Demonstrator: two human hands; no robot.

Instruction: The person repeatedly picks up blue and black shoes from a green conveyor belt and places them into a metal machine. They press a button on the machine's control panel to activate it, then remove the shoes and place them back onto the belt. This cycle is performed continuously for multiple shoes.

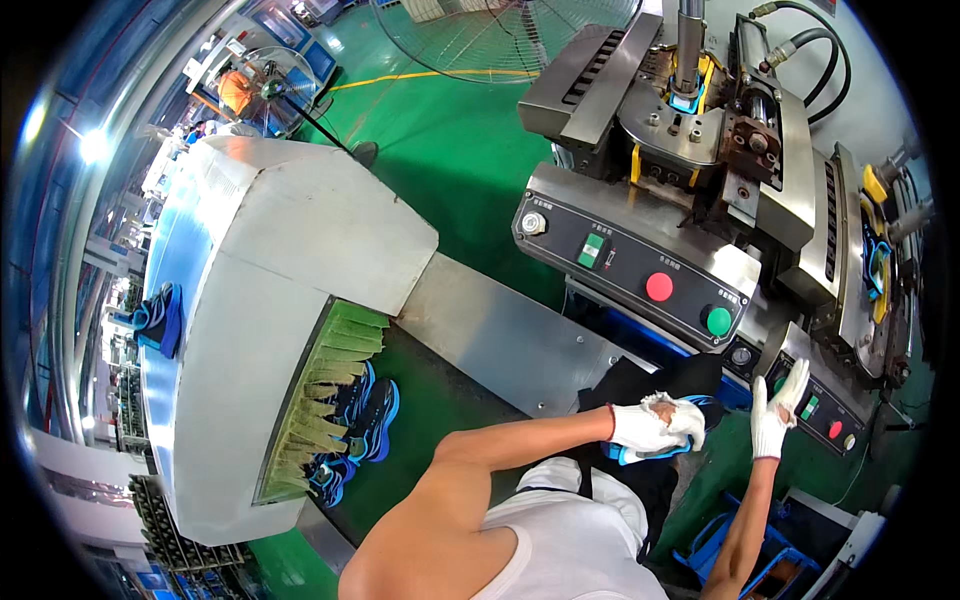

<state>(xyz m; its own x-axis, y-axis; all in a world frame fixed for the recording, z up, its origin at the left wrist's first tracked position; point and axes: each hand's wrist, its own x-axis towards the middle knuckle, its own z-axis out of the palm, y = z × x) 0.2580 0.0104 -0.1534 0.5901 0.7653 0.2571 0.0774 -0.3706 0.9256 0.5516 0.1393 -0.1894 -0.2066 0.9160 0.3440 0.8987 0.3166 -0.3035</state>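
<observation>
My left hand (652,428), in a worn white glove, is closed round a black and blue sports shoe (625,454) in front of my lap. The glove covers much of the shoe; its bright blue edge shows below my fingers. My right hand (778,412), also gloved in white, is raised with its fingers stretched out and thumb apart. It holds nothing and is nearest the right control panel (822,400); whether it touches a button there I cannot tell. Above my hands stands a metal press (690,140), with a shoe (685,100) under its ram.
At left, several blue-black shoes (375,420) lie by the green strip curtain (330,390) of a grey machine housing (300,230). Another shoe (158,320) sits on its far side. A second press (870,250) is at right, a blue-framed stool (780,550) below, and a large fan (520,30) behind.
</observation>
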